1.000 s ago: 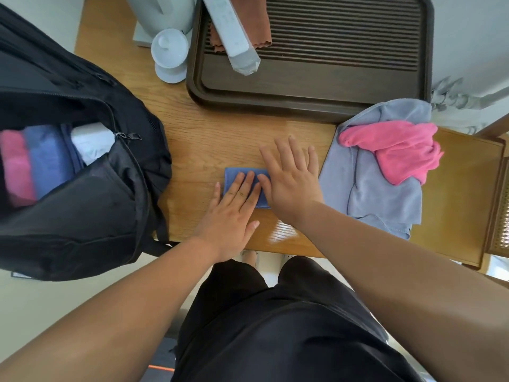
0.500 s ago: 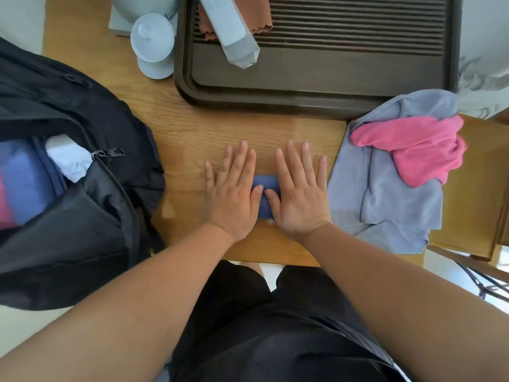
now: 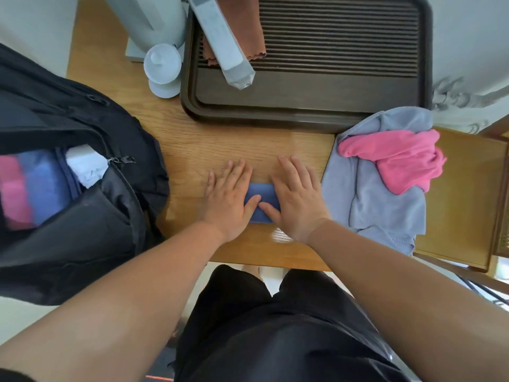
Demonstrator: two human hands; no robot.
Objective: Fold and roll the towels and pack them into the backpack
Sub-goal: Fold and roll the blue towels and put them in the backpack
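Both hands have slid apart, more cloth showing — left hand (image 3: pixel 228 199) and right hand (image 3: pixel 296 201) flat, fingers straight, pressing the folded blue towel (image 3: pixel 261 195) on the tabletop (image 3: pixel 220 139) — backpack (image 3: pixel 82 257) left, grey towel (image 3: pixel 380 202) and pink towel (image 3: pixel 399 158) right.

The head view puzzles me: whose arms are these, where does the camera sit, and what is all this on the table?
There is no machine here. A person wears the camera on the head, looking down, so you see their own two arms and lap. The left hand and the right hand lie flat with straight fingers, pressing a small folded blue towel onto the wooden table. Nothing is actually held. On the person's left, an open black backpack shows a pink cloth, a blue cloth and a white cloth inside. On their right a pink towel lies on a grey-blue towel. Further back sit a dark slatted tray and a white lidded cup.
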